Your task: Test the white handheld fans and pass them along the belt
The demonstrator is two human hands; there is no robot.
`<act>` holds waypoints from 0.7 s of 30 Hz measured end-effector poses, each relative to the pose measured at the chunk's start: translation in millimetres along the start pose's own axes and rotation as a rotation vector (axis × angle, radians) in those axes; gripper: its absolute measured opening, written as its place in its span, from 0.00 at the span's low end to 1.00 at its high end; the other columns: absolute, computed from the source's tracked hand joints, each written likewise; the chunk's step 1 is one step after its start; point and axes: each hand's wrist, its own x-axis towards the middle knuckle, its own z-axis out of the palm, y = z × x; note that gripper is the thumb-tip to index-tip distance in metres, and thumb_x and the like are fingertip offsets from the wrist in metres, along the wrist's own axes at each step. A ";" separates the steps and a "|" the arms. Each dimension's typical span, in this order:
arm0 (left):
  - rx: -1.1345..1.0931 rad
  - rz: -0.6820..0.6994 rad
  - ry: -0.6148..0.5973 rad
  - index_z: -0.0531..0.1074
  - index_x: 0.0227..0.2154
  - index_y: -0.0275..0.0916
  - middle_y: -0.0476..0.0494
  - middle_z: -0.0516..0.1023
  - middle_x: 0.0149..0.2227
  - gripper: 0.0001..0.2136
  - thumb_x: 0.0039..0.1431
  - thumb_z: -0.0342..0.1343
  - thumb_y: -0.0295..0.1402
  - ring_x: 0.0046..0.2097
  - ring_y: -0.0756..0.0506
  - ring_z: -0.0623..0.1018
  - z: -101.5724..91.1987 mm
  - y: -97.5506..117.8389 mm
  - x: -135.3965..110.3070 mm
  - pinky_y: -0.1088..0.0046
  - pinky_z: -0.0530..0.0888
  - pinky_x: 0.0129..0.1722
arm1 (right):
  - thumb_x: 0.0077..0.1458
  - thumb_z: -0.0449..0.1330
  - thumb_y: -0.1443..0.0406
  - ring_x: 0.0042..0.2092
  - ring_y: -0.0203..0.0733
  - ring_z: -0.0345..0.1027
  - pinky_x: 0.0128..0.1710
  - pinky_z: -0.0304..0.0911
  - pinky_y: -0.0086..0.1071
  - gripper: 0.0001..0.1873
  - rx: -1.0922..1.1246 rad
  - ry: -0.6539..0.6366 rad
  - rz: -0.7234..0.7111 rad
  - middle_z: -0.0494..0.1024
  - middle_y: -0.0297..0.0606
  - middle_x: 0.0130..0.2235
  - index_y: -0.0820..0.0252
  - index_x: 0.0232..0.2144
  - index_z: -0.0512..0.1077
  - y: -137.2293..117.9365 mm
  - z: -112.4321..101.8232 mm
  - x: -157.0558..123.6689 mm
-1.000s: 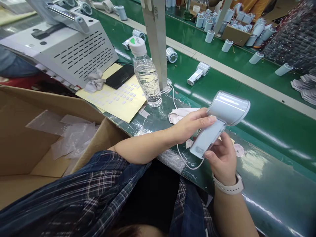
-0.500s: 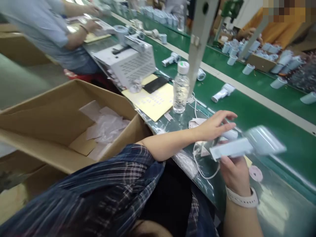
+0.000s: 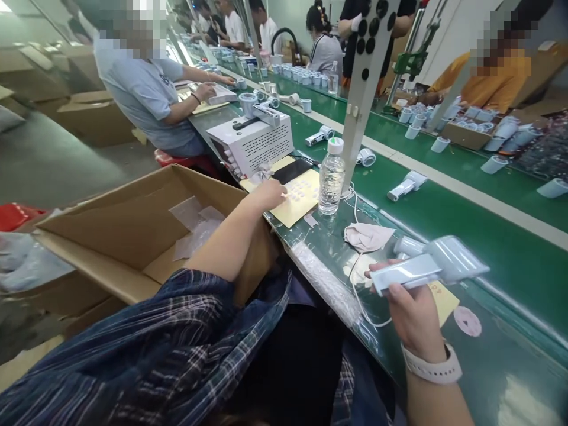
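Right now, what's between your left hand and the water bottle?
In the head view, yellow paper with little whitish pieces lies between the left hand and the bottle.

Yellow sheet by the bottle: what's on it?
The yellow sheet holds small pale pieces, a flat black slab and a crumpled pale wad. The left hand covers part of its left side; what lies beneath the hand cannot be seen.

Pale blue device [image 3: 426, 269] at half past three o'clock; white watch strap [image 3: 431, 365] at four. Navy plaid sleeve [image 3: 146, 337] with whitish lines at eight; brown carton [image 3: 119, 236] at nine. Yellow sheet [image 3: 290, 219] at centre, dotted off-white. Green belt [image 3: 479, 219] at three, orange top [image 3: 488, 89] at two; the blurred heap [image 3: 544, 133] between them looks dark grey.
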 end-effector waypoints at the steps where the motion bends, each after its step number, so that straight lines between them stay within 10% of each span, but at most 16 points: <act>1: 0.055 -0.002 -0.011 0.74 0.30 0.31 0.51 0.65 0.27 0.01 0.56 0.59 0.22 0.41 0.48 0.69 3.9 -6.2 -1.0 0.67 0.64 0.57 | 0.45 0.73 0.56 0.37 0.51 0.79 0.33 0.72 0.40 0.23 0.001 -0.009 0.012 0.85 0.43 0.38 0.56 0.41 0.72 1.5 1.4 -0.1; 12: 0.215 -0.065 -0.005 0.65 0.25 0.37 0.42 0.68 0.31 0.08 0.58 0.52 0.23 0.42 0.42 0.72 32.4 -0.3 -5.9 0.64 0.68 0.46 | 0.48 0.73 0.55 0.44 0.50 0.78 0.41 0.71 0.40 0.22 -0.051 -0.083 0.020 0.84 0.42 0.41 0.57 0.42 0.73 7.1 -1.8 4.8; 17: -0.035 -0.036 0.134 0.67 0.29 0.39 0.45 0.71 0.32 0.04 0.58 0.55 0.28 0.37 0.45 0.71 24.8 18.6 -28.7 0.65 0.70 0.43 | 0.49 0.73 0.55 0.45 0.49 0.77 0.45 0.71 0.41 0.23 -0.010 -0.147 0.020 0.84 0.40 0.42 0.55 0.44 0.72 10.7 0.6 1.7; 21: -0.580 0.316 -0.021 0.71 0.31 0.39 0.45 0.74 0.37 0.09 0.57 0.60 0.39 0.39 0.46 0.74 37.0 74.5 -75.8 0.65 0.73 0.44 | 0.50 0.72 0.54 0.45 0.49 0.77 0.47 0.70 0.43 0.24 -0.012 -0.229 0.024 0.83 0.40 0.44 0.54 0.46 0.72 12.2 -1.1 -0.3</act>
